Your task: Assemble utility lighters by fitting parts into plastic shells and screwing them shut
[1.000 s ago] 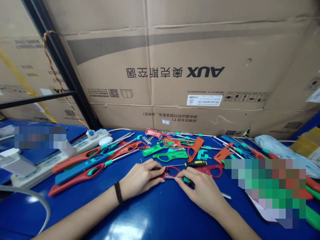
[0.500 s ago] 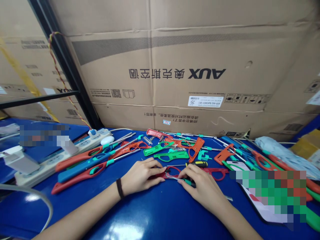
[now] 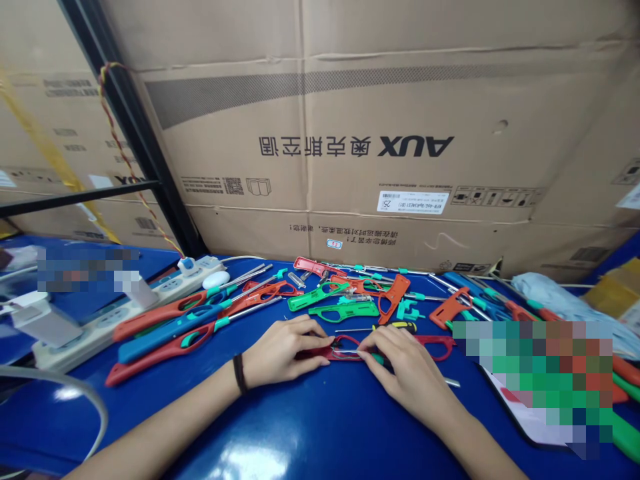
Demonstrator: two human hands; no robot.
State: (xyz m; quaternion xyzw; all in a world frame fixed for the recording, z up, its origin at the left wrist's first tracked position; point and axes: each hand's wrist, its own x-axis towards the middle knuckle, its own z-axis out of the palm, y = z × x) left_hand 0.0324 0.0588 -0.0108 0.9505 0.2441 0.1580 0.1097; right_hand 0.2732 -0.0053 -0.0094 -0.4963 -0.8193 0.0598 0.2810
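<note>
Left hand (image 3: 280, 350) pins red lighter shell (image 3: 437, 344) flat, right hand (image 3: 405, 373) pinches metal tube (image 3: 450, 382) onto it; press shell firmly, tube level.

I see bright, even overhead light, white glare on the blue table (image 3: 260, 460), and edges bowed and slightly soft.

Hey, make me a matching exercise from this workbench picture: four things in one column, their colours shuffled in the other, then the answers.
Things
1. lighter shell between left hand and right hand
2. power strip
3. table
4. big box at the back

Colours
A. white
B. brown
C. red
D. blue

Pairs: 1-C, 2-A, 3-D, 4-B
</note>
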